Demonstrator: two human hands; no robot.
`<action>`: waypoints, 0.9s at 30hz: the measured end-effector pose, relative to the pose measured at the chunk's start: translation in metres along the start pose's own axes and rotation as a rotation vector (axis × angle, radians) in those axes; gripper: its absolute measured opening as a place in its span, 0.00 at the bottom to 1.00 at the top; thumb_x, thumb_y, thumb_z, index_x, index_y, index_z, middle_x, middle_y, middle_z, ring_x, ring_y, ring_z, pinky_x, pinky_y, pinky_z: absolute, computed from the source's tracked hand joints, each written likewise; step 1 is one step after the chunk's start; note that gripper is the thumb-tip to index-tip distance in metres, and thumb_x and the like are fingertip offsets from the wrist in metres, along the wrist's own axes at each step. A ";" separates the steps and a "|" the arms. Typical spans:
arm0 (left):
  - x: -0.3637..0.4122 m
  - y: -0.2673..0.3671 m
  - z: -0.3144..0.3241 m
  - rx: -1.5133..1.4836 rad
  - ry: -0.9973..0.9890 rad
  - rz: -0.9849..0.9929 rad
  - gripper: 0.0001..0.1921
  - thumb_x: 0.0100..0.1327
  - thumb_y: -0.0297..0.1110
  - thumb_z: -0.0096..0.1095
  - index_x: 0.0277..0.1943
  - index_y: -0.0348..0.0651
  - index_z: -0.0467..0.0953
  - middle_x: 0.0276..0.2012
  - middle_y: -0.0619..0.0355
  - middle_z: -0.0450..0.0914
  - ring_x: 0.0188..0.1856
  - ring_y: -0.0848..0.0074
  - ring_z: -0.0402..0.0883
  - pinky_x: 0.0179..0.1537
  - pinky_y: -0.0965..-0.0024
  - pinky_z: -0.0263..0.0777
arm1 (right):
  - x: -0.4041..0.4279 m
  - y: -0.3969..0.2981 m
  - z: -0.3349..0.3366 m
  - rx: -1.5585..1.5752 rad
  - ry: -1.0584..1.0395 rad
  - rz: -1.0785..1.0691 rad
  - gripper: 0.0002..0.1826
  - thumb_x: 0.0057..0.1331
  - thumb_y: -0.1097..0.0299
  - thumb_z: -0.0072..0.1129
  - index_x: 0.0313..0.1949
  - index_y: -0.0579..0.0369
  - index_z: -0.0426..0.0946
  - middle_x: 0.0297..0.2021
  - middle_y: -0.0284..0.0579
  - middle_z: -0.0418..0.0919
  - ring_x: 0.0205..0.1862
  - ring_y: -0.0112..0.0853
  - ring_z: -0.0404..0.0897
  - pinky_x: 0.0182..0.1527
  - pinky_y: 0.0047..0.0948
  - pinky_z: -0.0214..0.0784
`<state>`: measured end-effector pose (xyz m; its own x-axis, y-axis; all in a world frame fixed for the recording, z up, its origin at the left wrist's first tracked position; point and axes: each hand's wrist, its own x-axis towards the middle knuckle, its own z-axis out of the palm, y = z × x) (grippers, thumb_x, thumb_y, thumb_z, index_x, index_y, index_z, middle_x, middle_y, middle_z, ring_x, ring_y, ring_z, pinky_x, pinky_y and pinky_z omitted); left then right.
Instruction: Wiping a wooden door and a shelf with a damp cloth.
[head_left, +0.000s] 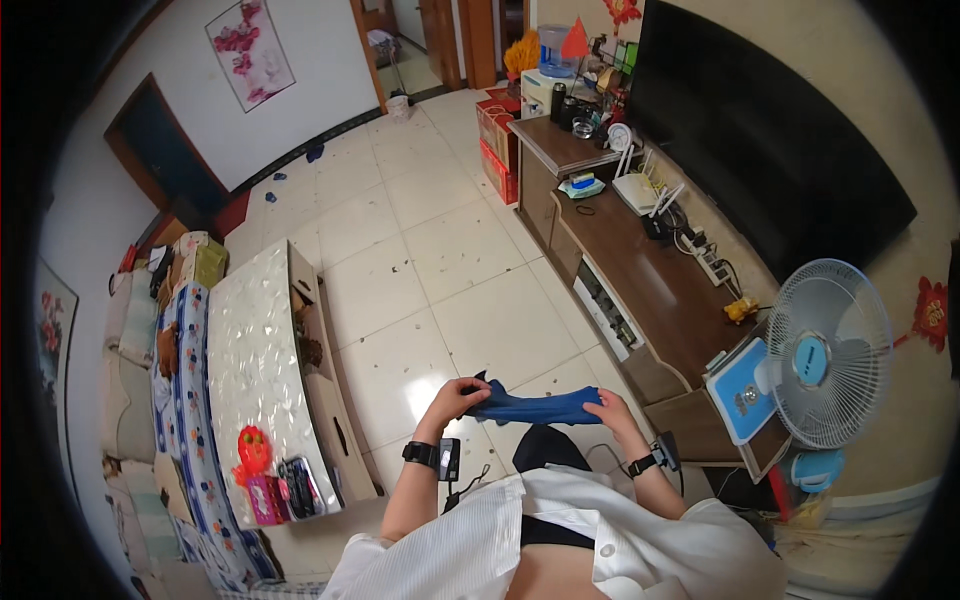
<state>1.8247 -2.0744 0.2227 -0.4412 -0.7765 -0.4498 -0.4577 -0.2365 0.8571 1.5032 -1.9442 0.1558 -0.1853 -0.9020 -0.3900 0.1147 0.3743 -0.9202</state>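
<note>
A dark blue cloth (536, 406) is stretched between my two hands in front of my body, above the tiled floor. My left hand (459, 399) pinches its left end, where a dark tip sticks up past the fingers. At the other end, my right hand (613, 412) grips the cloth between thumb and fingers. Folds run lengthwise along the fabric, so I cannot tell what kind of cloth item it is. Each wrist wears a black strap with a small device on it.
Small scraps dot the floor tiles (420, 292). On the left, a coffee table (251, 337) bears a pink tissue box (266, 501) and a black tray (300, 487). To the right are a brown TV cabinet (637, 277), a white router (636, 193) and an electric fan (829, 360).
</note>
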 end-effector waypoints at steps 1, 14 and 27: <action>0.019 0.010 -0.012 -0.001 -0.018 -0.021 0.13 0.58 0.38 0.66 0.42 0.41 0.80 0.30 0.63 0.79 0.31 0.83 0.73 0.34 0.79 0.67 | 0.024 -0.003 0.003 0.011 0.010 0.009 0.16 0.58 0.76 0.60 0.46 0.61 0.72 0.40 0.39 0.78 0.42 0.25 0.76 0.45 0.23 0.69; 0.271 0.069 -0.219 0.033 -0.065 -0.008 0.21 0.44 0.35 0.77 0.42 0.40 0.79 0.31 0.59 0.81 0.33 0.78 0.78 0.36 0.76 0.72 | 0.405 -0.169 0.107 -0.275 -0.136 -0.013 0.31 0.55 0.66 0.65 0.54 0.70 0.66 0.50 0.55 0.75 0.53 0.37 0.74 0.52 0.29 0.67; 0.557 0.116 -0.441 0.494 0.054 0.167 0.14 0.48 0.26 0.62 0.40 0.43 0.82 0.33 0.49 0.82 0.36 0.61 0.82 0.40 0.65 0.74 | 0.721 -0.250 0.150 -0.264 -0.099 -0.047 0.19 0.55 0.73 0.64 0.45 0.65 0.72 0.40 0.45 0.79 0.41 0.30 0.78 0.43 0.26 0.71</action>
<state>1.8662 -2.7921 0.1824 -0.5052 -0.8120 -0.2922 -0.6995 0.1870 0.6897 1.4877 -2.7206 0.1099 -0.0863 -0.9315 -0.3535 -0.1527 0.3630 -0.9192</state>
